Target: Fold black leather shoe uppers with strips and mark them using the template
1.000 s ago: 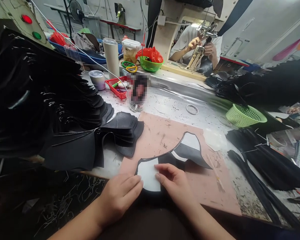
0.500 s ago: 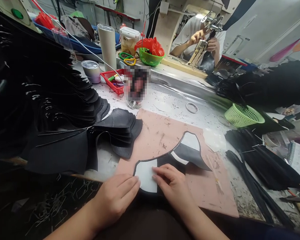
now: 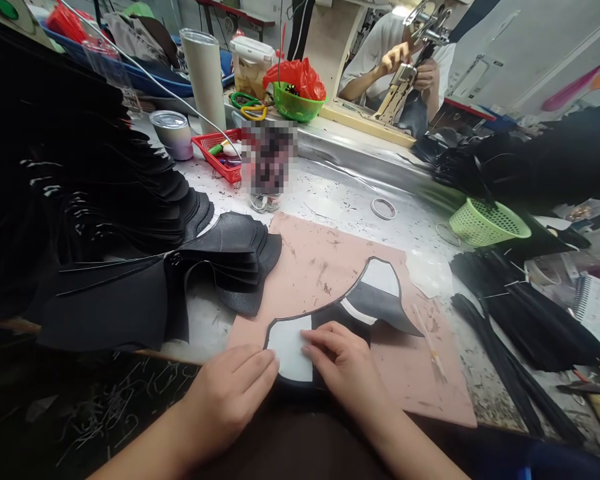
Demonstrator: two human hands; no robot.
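A curved black shoe piece with white patches (image 3: pixel 360 300) lies on a pink board (image 3: pixel 330 267) at the table's near edge. My left hand (image 3: pixel 230 393) rests at the piece's left end, fingers together and laid flat against the white patch (image 3: pixel 293 347). My right hand (image 3: pixel 345 363) lies on the piece's middle, fingers stretched and pressing down on the black part beside the white patch. Neither hand lifts anything.
A tall fanned stack of black cut pieces (image 3: pixel 105 200) fills the left. Black strips (image 3: pixel 520 327) and a green basket (image 3: pixel 487 230) lie to the right. Behind are a red tray (image 3: pixel 220 157), a tumbler (image 3: pixel 205 67), a green bowl (image 3: pixel 297 107) and another person at a sewing machine (image 3: pixel 405 67).
The view has tilted down slightly. My hands stay pressed on the piece, hardly shifted.
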